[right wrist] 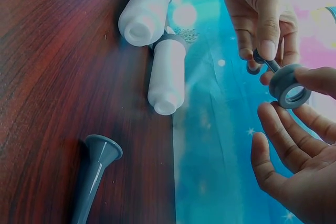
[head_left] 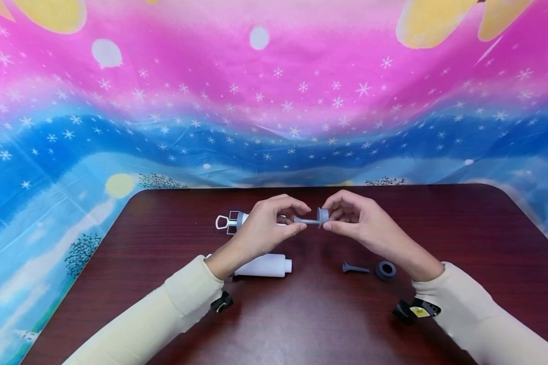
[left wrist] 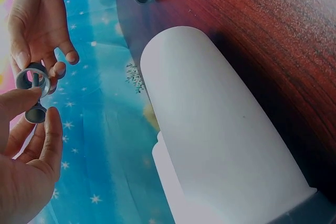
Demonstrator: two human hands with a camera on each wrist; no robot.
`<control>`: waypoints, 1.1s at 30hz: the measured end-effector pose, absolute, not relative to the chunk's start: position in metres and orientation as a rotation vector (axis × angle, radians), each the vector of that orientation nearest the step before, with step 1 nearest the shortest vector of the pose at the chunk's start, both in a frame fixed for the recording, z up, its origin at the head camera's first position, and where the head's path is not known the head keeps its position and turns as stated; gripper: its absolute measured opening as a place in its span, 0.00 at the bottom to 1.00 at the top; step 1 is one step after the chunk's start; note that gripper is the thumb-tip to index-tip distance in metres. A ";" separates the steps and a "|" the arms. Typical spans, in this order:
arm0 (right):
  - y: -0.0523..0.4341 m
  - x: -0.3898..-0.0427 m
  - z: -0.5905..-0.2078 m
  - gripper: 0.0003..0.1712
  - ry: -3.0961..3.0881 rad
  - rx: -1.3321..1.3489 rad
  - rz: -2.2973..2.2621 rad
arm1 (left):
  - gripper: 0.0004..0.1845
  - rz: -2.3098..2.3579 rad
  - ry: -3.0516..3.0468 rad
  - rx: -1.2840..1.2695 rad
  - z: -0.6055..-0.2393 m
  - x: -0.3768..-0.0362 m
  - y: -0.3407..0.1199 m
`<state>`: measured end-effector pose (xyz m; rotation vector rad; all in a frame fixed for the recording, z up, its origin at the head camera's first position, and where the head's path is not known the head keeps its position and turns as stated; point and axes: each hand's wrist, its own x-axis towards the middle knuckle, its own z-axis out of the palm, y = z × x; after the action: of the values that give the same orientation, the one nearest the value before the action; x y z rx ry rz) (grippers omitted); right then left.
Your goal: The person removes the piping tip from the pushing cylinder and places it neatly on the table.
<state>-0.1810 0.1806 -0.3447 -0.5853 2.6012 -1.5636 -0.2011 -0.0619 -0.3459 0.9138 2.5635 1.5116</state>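
Above the dark wooden table (head_left: 461,228), my left hand (head_left: 304,218) pinches a thin grey funnel-shaped nozzle (head_left: 302,220) between thumb and fingers. My right hand (head_left: 327,217) pinches a grey ring (head_left: 322,216) and holds it at the nozzle's tip. In the right wrist view the ring (right wrist: 290,86) sits round the end of the nozzle (right wrist: 270,64), with my right fingers (right wrist: 273,129) curled under it. The left wrist view shows my left hand (left wrist: 31,109) on the nozzle (left wrist: 35,113), with the ring (left wrist: 31,80) just beyond it.
A white bottle (head_left: 262,265) lies on its side under my left wrist. A second white tube with a grey collar and white handle (head_left: 230,222) lies behind my left hand. A spare grey nozzle (head_left: 355,268) and grey ring (head_left: 385,270) lie near my right forearm.
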 end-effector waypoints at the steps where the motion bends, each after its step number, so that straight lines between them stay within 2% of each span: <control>1: 0.181 -0.181 -0.344 0.15 2.603 -0.585 -1.563 | 0.14 1.509 2.567 0.919 -0.346 -0.201 -0.062; 22: 0.206 -0.179 -0.343 0.16 2.735 -0.487 -1.440 | 0.08 1.432 2.635 0.812 -0.341 -0.208 -0.052; 33: 0.235 -0.190 -0.360 0.16 2.808 -0.374 -1.304 | 0.07 1.283 2.679 0.788 -0.342 -0.216 -0.037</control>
<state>-0.1901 0.2349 -0.3605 -0.3739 2.8079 -1.3044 -0.2162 -0.0368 -0.3419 0.7881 2.6789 1.2830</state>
